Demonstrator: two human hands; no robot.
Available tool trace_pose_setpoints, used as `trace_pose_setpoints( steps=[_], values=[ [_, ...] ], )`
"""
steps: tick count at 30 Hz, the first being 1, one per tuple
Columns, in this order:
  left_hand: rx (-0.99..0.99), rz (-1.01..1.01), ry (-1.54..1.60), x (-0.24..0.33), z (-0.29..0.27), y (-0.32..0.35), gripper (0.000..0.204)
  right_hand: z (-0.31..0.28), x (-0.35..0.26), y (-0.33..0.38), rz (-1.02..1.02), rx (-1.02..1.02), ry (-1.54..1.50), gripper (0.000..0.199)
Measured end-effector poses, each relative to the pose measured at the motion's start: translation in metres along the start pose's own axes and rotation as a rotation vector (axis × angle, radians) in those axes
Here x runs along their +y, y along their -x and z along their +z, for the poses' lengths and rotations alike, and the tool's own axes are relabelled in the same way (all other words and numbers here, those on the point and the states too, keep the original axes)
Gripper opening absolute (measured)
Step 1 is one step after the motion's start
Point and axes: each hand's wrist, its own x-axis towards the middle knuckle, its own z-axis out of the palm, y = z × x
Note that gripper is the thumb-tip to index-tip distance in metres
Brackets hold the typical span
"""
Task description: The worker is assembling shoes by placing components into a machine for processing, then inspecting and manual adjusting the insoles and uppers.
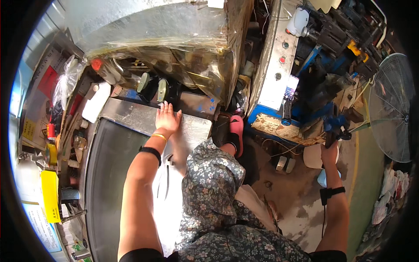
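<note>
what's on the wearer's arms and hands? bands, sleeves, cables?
Both arms are bare to short dark sleeves near the shoulder, no gloves. The left hand has a yellow bangle at the wrist and a black band just below it on the forearm. The right hand has a black wrist strap with a thin dark cable running down the forearm.

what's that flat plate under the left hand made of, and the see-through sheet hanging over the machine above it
The flat plate under the left hand looks like bare sheet metal, probably steel: dull grey, with scuffs and soft glare. The see-through sheet looks like thin plastic film: transparent, creased, with bright wrinkled highlights and a yellowish tint lower down. The right hand grips a dark handle, material unclear.
</note>
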Motion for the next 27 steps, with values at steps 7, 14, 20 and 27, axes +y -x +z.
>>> trace_pose_setpoints(
  steps=[7, 14, 20, 27],
  values=[
    [-0.023, -0.270, 0.477, -0.002, 0.000, -0.064, 0.094, 0.002, 0.049, -0.015, -0.089, 0.096, 0.011, 0.073],
    [0.254, -0.064, 0.673, -0.096, 0.000, 0.034, 0.060, 0.006, 0.003, -0.001, -0.197, 0.113, 0.096, 0.075],
    [0.407, -0.151, 0.399, -0.126, -0.007, 0.243, 0.046, 0.001, 0.030, -0.015, -0.053, 0.029, 0.002, 0.068],
    [0.403, -0.864, 0.143, -0.154, 0.043, 0.521, 0.051, 0.003, 0.020, -0.012, -0.109, 0.047, 0.016, 0.059]
  ],
)
